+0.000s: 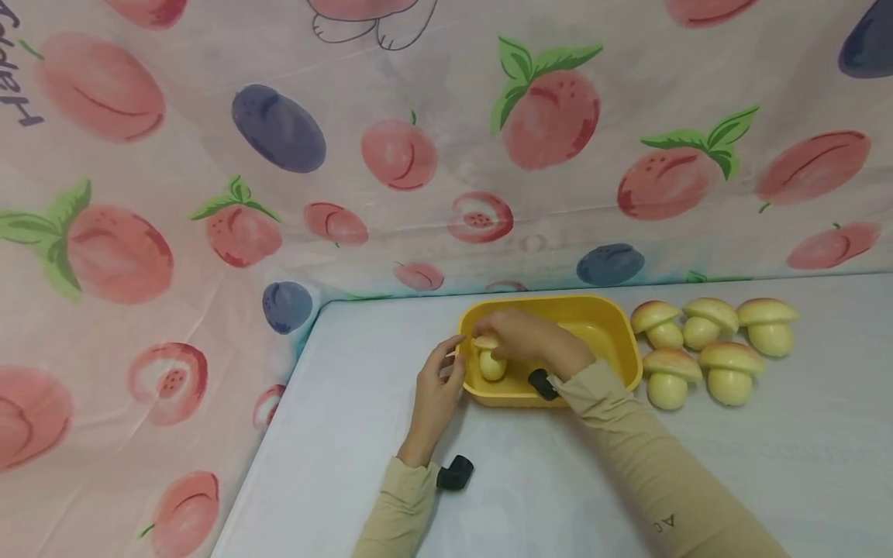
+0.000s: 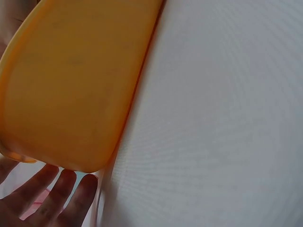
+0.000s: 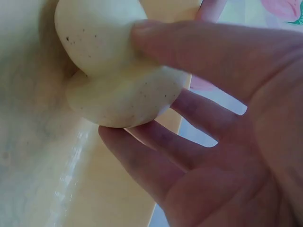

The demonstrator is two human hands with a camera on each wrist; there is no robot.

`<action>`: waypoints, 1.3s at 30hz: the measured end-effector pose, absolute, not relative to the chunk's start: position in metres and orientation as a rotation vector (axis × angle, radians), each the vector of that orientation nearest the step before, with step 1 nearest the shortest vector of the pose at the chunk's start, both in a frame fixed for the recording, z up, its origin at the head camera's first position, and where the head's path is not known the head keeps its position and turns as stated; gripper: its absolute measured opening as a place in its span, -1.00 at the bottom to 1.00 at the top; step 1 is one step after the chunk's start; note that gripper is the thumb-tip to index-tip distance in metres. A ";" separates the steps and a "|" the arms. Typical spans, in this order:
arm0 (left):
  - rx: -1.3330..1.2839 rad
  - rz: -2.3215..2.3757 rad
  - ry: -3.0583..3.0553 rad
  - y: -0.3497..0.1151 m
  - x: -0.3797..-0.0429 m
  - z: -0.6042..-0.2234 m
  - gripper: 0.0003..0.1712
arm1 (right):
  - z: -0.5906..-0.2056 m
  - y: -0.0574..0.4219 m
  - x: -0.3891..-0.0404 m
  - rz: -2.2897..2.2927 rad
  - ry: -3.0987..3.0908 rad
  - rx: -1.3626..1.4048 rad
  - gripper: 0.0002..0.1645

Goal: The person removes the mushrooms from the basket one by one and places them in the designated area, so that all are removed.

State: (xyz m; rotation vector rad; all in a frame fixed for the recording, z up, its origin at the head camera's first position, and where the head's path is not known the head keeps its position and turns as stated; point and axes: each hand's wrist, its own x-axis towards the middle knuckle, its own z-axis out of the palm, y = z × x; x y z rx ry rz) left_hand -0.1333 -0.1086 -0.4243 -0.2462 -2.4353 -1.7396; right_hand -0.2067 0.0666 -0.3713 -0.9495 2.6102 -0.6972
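Observation:
A pale yellow toy mushroom (image 1: 492,366) stands at the left end inside a yellow plastic basin (image 1: 607,341). My right hand (image 1: 526,335) reaches into the basin and grips this mushroom; in the right wrist view the thumb (image 3: 161,42) presses its stem while the fingers lie around the cap (image 3: 123,97). At the basin's left end, my left hand (image 1: 438,391) has its fingers spread against the outer wall. Those fingertips touch the basin's end (image 2: 71,118) in the left wrist view.
To the right of the basin, several more mushrooms (image 1: 731,373) with reddish-brown cap tops are grouped in two rows on the white table (image 1: 558,480). A fruit-patterned cloth (image 1: 446,170) hangs behind the table and along its left side.

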 end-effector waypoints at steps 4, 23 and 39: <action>-0.239 -1.725 -2.444 -0.108 -0.133 -0.423 -0.61 | -0.372 0.067 -0.207 -0.678 2.616 -0.952 -0.56; -0.240 -1.727 -2.445 -0.108 -0.132 -0.421 -0.60 | -0.363 0.078 -0.201 -0.670 2.600 -1.007 -0.54; -0.214 -1.733 -2.428 -0.110 -0.144 -0.444 -0.60 | -0.353 0.090 -0.191 -0.651 2.678 -0.989 -0.45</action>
